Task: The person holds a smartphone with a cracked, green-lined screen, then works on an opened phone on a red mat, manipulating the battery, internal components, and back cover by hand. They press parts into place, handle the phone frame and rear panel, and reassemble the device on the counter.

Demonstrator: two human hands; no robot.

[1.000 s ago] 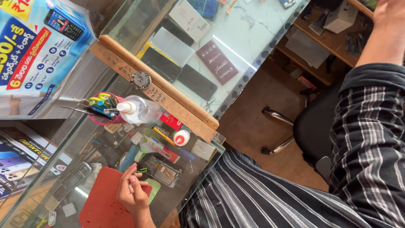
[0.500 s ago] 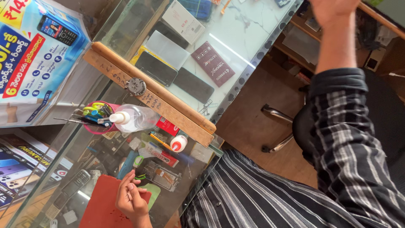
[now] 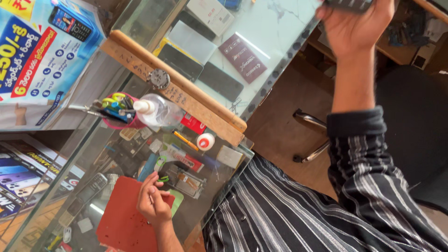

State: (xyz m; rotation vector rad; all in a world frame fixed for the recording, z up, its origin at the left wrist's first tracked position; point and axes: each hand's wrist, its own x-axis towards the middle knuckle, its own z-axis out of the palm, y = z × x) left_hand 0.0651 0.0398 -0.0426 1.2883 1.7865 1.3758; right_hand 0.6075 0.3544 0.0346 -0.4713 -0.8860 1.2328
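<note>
Your right hand (image 3: 357,28) has swung up and in from the far right, now raised and closed around a dark flat object (image 3: 350,4) at the top edge. Your left hand (image 3: 151,203) stays curled over the red mat (image 3: 121,224) on the glass worktop (image 3: 219,172), fingers pinching something too small to tell, beside the green tweezers (image 3: 163,178).

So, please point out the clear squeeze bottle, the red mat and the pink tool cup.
clear squeeze bottle (image 3: 161,111), head view, on its clear body.
red mat (image 3: 123,224), head view, on bare middle.
pink tool cup (image 3: 122,122), head view, on its rim.
</note>
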